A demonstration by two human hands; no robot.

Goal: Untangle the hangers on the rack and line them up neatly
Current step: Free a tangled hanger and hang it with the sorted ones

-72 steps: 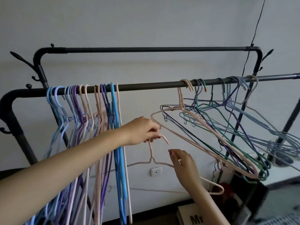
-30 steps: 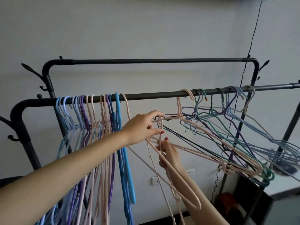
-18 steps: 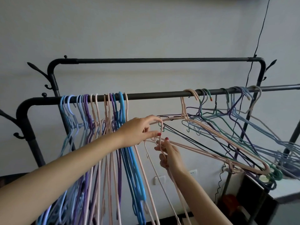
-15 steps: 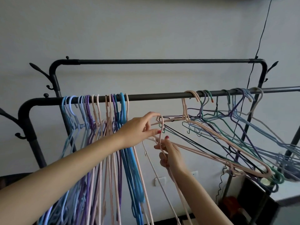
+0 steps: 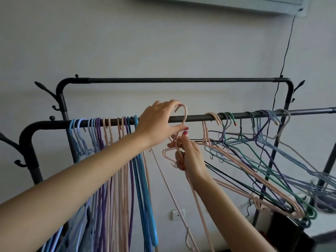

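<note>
A pink hanger (image 5: 185, 113) is held up at the black front rail (image 5: 196, 117), its hook arching just above the bar. My left hand (image 5: 158, 122) pinches the hook and neck from the left. Just below, my right hand (image 5: 189, 155) grips the hanger's neck and shoulder. Left of my hands, a row of blue, purple and pink hangers (image 5: 112, 142) hangs straight down from the rail. To the right, a tangled bunch of pink, green, purple and grey-blue hangers (image 5: 254, 157) hangs crookedly, spreading down to the right.
A higher back rail (image 5: 181, 80) of the black rack runs behind. A thin black cable (image 5: 283, 57) drops down the wall at right, from a white unit (image 5: 236, 2) at the top. A wall socket (image 5: 177, 214) sits low. A dark box (image 5: 283, 231) stands at lower right.
Both hands have lifted the pink hanger from below the rail up to it, so its hook now arches over the bar. The view has tilted upward.
</note>
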